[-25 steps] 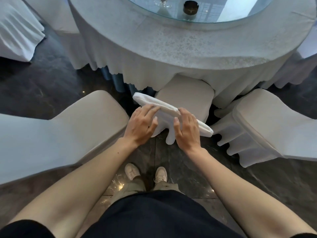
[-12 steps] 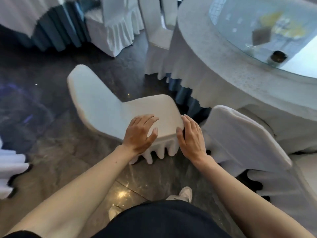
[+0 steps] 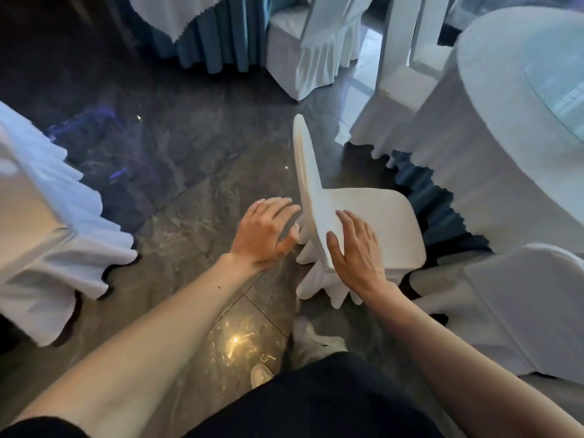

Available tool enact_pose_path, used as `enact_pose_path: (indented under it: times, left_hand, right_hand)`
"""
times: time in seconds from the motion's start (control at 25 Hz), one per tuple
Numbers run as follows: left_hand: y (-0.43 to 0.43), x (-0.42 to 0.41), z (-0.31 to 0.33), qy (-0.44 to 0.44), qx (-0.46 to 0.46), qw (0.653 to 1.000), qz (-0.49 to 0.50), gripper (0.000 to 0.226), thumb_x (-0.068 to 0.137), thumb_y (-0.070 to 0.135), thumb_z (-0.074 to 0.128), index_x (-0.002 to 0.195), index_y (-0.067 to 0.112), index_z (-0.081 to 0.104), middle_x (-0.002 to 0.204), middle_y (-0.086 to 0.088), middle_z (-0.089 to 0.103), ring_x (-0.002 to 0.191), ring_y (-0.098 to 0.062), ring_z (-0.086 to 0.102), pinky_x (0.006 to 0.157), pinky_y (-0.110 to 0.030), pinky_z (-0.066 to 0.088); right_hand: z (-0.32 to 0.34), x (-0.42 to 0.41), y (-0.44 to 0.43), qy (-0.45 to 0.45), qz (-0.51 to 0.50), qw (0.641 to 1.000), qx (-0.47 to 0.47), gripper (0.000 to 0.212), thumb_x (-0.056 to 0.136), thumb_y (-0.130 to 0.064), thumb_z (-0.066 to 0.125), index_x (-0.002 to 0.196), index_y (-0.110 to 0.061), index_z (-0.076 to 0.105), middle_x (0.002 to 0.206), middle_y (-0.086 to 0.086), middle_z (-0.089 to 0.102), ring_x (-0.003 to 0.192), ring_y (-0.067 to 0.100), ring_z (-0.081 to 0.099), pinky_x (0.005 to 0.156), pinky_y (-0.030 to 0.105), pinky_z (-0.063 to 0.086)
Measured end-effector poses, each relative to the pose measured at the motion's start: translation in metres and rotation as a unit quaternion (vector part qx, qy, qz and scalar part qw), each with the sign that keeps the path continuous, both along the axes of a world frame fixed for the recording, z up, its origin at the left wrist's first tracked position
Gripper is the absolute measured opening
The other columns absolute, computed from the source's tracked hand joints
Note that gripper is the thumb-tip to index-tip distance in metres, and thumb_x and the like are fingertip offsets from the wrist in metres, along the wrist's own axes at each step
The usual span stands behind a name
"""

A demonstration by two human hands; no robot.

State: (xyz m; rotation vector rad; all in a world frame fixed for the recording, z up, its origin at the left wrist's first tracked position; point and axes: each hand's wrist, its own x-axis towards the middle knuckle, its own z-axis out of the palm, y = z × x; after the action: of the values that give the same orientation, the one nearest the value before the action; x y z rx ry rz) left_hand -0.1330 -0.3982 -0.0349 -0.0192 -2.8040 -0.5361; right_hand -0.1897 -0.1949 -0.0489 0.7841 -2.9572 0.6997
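A dark, glossy stone floor (image 3: 177,172) was seen across most of the view. At the right, a round table (image 3: 493,147) was draped in a white cloth reaching low over a blue underskirt, and a glass top (image 3: 562,86) was laid on it. A second clothed table (image 3: 177,14) was set at the far left. Chairs in white covers were placed around: one large at the left edge (image 3: 41,216), one at the lower right (image 3: 512,311), and two more beyond, near the tables (image 3: 316,49).

The white-covered chair (image 3: 379,226) being handled was found at the centre of the view, just beside the round table, with its seat turned toward the cloth. Its backrest (image 3: 308,165) was seen nearly edge-on, running away from the person, and its ruffled skirt (image 3: 319,282) was hung down to the floor on the near side.

The left hand (image 3: 264,235) and the right hand (image 3: 357,251) were held apart, one on either side of the near end of the backrest. The left was kept on the outer side, fingers relaxed and spread, thumb pointed at the ruffles. The right was laid on the seat side, fingers nearly straight, thumb along the backrest's edge. Nothing was clamped by either hand; whether the cover was actually touched could not be told.

Two pale shoes (image 3: 260,374) were seen on the floor beneath the arms.
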Motion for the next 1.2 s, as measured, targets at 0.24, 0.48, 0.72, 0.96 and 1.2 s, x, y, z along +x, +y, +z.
enact_pose_path:
  times: [0.24, 0.48, 0.72, 0.96, 1.2]
  left_hand:
    - [-0.060, -0.054, -0.011, -0.021, -0.028, 0.998, -0.051, 0.047, 0.093, 0.040, 0.035, 0.125, 0.016, 0.060, 0.131, -0.006, 0.058, 0.123, -0.022, 0.050, 0.109, -0.041, 0.033]
    - [-0.089, -0.142, -0.022, -0.044, -0.077, 0.985, -0.148, 0.041, 0.094, 0.038, 0.041, 0.124, 0.017, 0.059, 0.128, -0.005, 0.059, 0.120, -0.022, 0.051, 0.107, -0.040, 0.035]
    - [-0.110, -0.218, -0.030, -0.045, -0.104, 0.963, -0.243, 0.041, 0.094, 0.040, 0.041, 0.124, 0.019, 0.059, 0.129, -0.008, 0.056, 0.118, -0.026, 0.050, 0.108, -0.042, 0.033]
    - [-0.132, -0.286, -0.042, -0.017, -0.119, 0.920, -0.374, 0.034, 0.095, 0.035, 0.040, 0.095, 0.017, 0.068, 0.106, -0.005, 0.066, 0.105, -0.025, 0.057, 0.101, -0.041, 0.037]
    - [-0.139, -0.338, -0.044, -0.022, -0.120, 0.832, -0.542, 0.036, 0.096, 0.038, 0.035, 0.085, 0.020, 0.065, 0.089, 0.000, 0.069, 0.083, -0.024, 0.063, 0.079, -0.038, 0.045]
  right_hand:
    - [-0.021, -0.038, -0.064, -0.022, -0.064, 0.997, -0.035, 0.057, 0.097, -0.053, 0.031, 0.142, -0.019, 0.037, 0.149, 0.004, 0.041, 0.132, 0.025, 0.041, 0.114, 0.047, 0.031]
    - [-0.044, -0.085, -0.092, -0.037, -0.107, 0.992, -0.052, 0.055, 0.098, -0.051, 0.032, 0.139, -0.015, 0.040, 0.143, 0.009, 0.047, 0.125, 0.026, 0.049, 0.106, 0.047, 0.042]
    - [-0.051, -0.106, -0.113, -0.070, -0.178, 0.981, -0.039, 0.058, 0.097, -0.052, 0.027, 0.137, -0.013, 0.042, 0.139, 0.012, 0.049, 0.123, 0.028, 0.049, 0.103, 0.043, 0.042]
    - [-0.047, -0.123, -0.157, -0.103, -0.254, 0.960, -0.054, 0.064, 0.094, -0.054, 0.018, 0.128, -0.014, 0.054, 0.127, 0.010, 0.060, 0.110, 0.030, 0.057, 0.090, 0.040, 0.044]
    - [-0.042, -0.132, -0.210, -0.091, -0.447, 0.890, 0.002, 0.065, 0.093, -0.058, 0.007, 0.116, -0.024, 0.057, 0.110, 0.001, 0.066, 0.094, 0.027, 0.062, 0.072, 0.037, 0.044]
